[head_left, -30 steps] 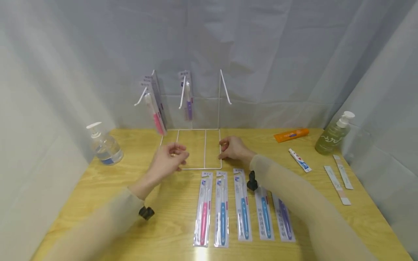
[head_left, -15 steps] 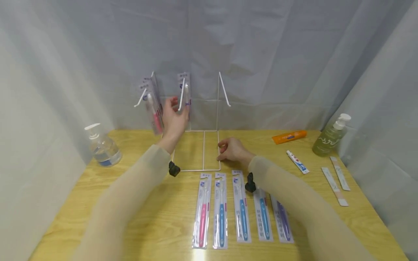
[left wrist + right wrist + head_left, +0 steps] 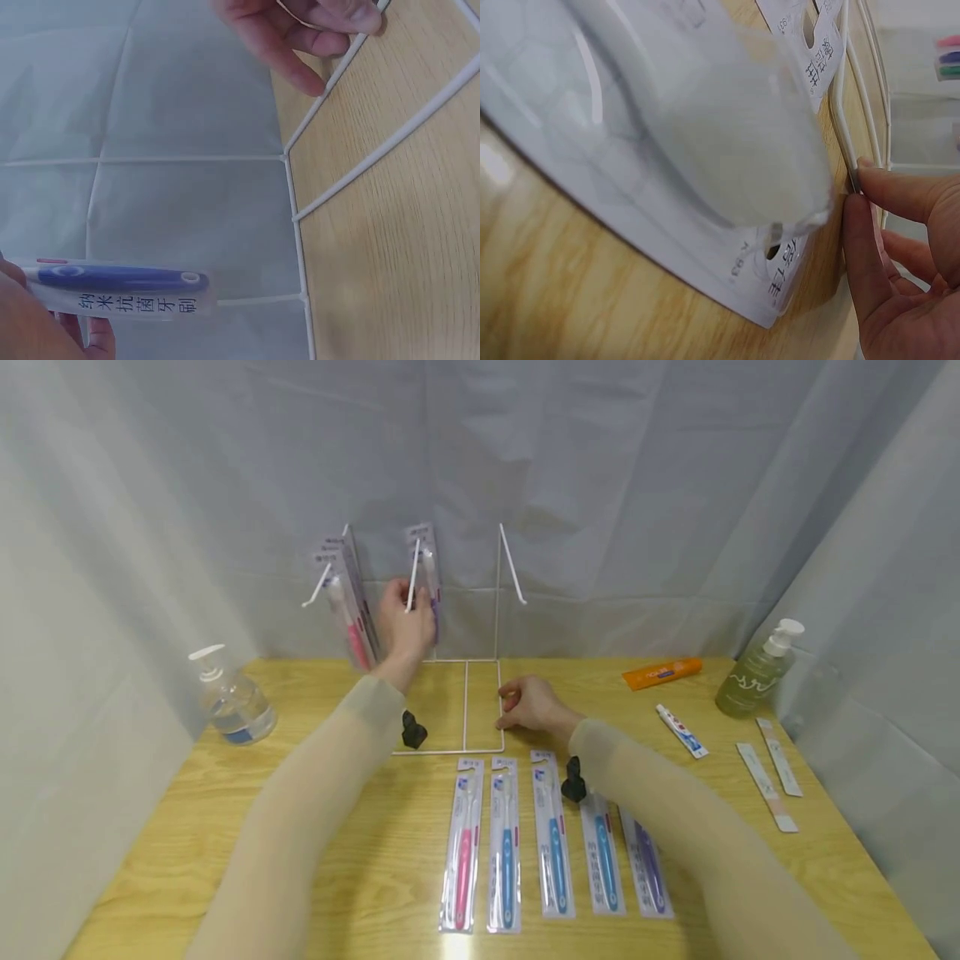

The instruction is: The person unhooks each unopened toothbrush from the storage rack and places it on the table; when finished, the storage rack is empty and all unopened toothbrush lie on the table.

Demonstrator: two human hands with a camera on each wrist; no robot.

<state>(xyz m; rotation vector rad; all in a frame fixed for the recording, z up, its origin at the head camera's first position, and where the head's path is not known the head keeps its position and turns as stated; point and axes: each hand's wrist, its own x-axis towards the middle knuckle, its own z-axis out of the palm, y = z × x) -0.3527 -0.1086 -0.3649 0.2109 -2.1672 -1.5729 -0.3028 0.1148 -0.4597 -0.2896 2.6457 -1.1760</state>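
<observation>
A white wire rack (image 3: 465, 706) stands against the curtain, with three hooks at its top. From the middle hook hangs a purple toothbrush (image 3: 120, 279) in its blister pack, seen from the back in the left wrist view. My left hand (image 3: 407, 622) holds this pack by its side, thumb and fingers on opposite faces. My right hand (image 3: 532, 703) pinches the right side wire of the rack's base between thumb and forefinger, which the right wrist view also shows. Pink packaged toothbrushes (image 3: 356, 643) hang on the left hook; the right hook (image 3: 512, 564) bears none.
Several packaged toothbrushes, among them a pink one (image 3: 463, 877) and a blue one (image 3: 507, 877), lie in a row before the rack. A clear pump bottle (image 3: 236, 706) stands left; a green pump bottle (image 3: 757, 681), orange tube (image 3: 662, 674) and small toothpaste tube (image 3: 681, 731) are right.
My left hand has risen from above the rack's base to the purple toothbrush on the middle hook and taken hold of it. My right hand has stayed at the base wire.
</observation>
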